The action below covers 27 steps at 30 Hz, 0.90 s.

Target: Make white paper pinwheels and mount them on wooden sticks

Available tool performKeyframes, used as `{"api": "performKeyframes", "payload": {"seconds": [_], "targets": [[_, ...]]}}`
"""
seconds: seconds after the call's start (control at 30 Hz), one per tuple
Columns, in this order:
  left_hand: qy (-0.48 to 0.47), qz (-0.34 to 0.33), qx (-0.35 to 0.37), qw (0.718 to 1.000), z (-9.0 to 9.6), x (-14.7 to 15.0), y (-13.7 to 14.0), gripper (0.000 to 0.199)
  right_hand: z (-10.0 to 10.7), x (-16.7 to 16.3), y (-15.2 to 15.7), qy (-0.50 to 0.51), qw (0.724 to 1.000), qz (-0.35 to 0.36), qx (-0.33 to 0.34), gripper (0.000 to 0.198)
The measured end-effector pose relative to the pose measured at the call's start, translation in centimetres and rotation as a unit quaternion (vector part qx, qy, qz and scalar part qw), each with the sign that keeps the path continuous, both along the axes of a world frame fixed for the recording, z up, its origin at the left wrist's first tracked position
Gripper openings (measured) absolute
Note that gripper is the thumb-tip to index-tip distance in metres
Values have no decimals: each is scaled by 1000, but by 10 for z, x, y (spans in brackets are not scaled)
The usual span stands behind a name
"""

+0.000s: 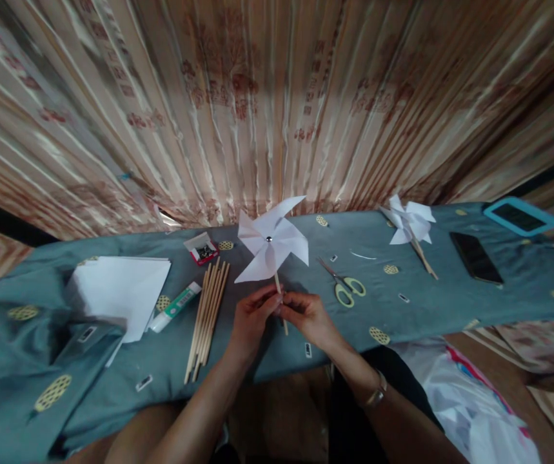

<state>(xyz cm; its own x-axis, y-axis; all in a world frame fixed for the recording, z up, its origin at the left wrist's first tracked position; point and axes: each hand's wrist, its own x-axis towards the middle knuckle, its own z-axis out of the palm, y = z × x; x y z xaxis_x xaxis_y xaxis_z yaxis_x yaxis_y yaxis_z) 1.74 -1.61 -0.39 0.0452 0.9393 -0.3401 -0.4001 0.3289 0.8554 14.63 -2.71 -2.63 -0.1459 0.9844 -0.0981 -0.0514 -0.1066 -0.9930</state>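
Note:
A white paper pinwheel [284,241] with a silver pin at its centre stands upright in front of me on a thin wooden stick. My left hand [256,316] and my right hand [308,314] meet on that stick below the blades, both with fingers pinched around it. The stick's lower end pokes out beneath my fingers. To the left of my left hand lies a bundle of wooden sticks [207,316]. Scissors [342,283] with yellow-green handles rest open on the cloth, right of the pinwheel.
A stack of white paper [126,283], a glue stick [176,307] and an open red box of pins [202,250] are on the left. Finished pinwheels [412,222], a black phone [476,258] and a blue-framed tablet [521,216] lie right. A curtain [277,109] hangs behind.

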Motion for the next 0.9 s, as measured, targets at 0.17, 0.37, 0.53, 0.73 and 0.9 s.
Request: {"api": "performKeyframes", "payload": {"seconds": [0.17, 0.37, 0.53, 0.73, 0.9], "targets": [[9, 4, 3, 1000, -1, -3, 2, 24, 12, 11, 0, -57, 998, 13, 32, 28], [51, -14, 31, 998, -1, -7, 1, 22, 31, 53, 15, -109, 950, -271, 108, 32], [69, -46, 33, 996, -6, -3, 0, 20, 36, 62, 29, -26, 960, -253, 116, 45], [79, -63, 34, 994, -8, -3, 0, 20, 37, 56, 36, 25, 971, -227, 66, 43], [83, -65, 36, 994, -8, -4, 0, 22, 37, 54, 35, 67, 972, -222, 29, 37]]}}
